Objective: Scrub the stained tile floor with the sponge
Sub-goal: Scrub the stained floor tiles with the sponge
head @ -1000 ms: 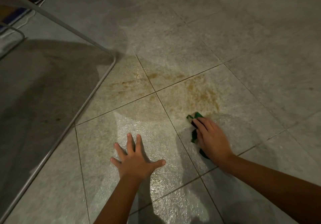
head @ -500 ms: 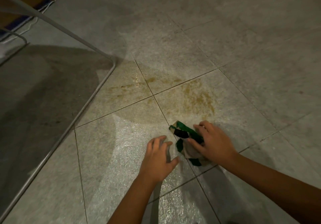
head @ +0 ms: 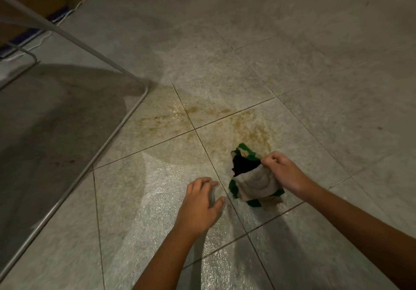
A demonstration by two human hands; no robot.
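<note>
Right hand (head: pixel 286 172) pinches the right edge of one limp green-and-grey sponge (head: pixel 254 185), which is on the grey tile floor (head: pixel 315 64) at the brown stain's (head: pixel 249 129) near edge. Left hand (head: pixel 200 204) is just left of it, fingers loosely curled, holding nothing.

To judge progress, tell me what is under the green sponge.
Only grey tile floor shows around the sponge, which the right hand pinches. The brown stain reaches its far edge; whether it continues beneath is hidden.
</note>
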